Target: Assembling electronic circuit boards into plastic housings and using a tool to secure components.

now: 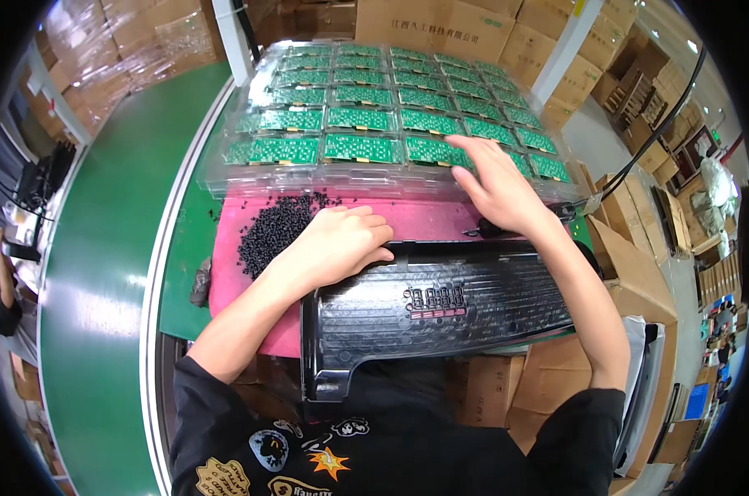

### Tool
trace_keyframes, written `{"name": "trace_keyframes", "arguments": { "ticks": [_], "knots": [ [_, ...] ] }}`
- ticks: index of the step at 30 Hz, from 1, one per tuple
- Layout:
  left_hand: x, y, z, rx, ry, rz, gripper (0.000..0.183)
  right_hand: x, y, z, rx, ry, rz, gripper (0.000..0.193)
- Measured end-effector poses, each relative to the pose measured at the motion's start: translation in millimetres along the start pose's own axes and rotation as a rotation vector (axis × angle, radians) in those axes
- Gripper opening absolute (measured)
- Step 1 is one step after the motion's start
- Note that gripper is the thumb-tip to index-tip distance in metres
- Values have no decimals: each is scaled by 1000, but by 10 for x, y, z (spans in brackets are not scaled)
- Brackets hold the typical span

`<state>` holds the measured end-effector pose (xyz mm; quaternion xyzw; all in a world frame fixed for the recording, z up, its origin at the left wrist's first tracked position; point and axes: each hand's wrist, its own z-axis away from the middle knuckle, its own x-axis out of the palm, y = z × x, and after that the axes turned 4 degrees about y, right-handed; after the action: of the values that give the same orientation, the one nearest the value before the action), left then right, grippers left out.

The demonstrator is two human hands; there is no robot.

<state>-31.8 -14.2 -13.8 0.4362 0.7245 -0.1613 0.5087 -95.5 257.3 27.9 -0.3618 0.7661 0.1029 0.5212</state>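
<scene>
A long black plastic housing [366, 322], with a cluster of small slots near its middle, lies in front of me. My left hand [345, 240] is closed at its upper left edge, fingers curled over the rim; the fingertips are partly hidden. Just beyond that hand is a pile of small black parts [279, 231], too tiny to name. My right hand [498, 183] is open, thumb and fingers apart, over the front row of green circuit boards [358, 148]. Nothing shows between its fingers. The boards sit in rows in a clear plastic tray [333, 179].
A pink mat [225, 285] lies under the housing. Beside the right forearm is a dark tool [490, 229], partly hidden. A small dark lump [201, 283] rests left of the mat. Cardboard boxes [432, 25] stand behind, and an opened carton [631, 281] is at right.
</scene>
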Motion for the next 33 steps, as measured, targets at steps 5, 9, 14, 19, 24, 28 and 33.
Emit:
{"name": "trace_keyframes", "arguments": {
  "ticks": [5,9,14,19,24,28,33],
  "knots": [
    [-61,-25,51,-8,9,26,24,316,287,-332,22,-15,122,37],
    [-119,3,52,-53,45,73,22,234,272,-356,-1,16,171,21],
    [-181,45,15,-212,428,174,23,-10,-105,-211,-174,234,182,13],
    [-381,221,2,-562,122,977,42,-183,-642,114,-553,480,321,21],
    [-300,280,-4,-592,-10,1119,41,-216,-701,357,-579,504,318,33],
    [-205,286,18,-478,157,957,42,-393,-683,578,-323,311,84,38],
    [-196,324,-4,-214,191,634,45,-412,-479,920,31,94,-342,58]
  ]
}}
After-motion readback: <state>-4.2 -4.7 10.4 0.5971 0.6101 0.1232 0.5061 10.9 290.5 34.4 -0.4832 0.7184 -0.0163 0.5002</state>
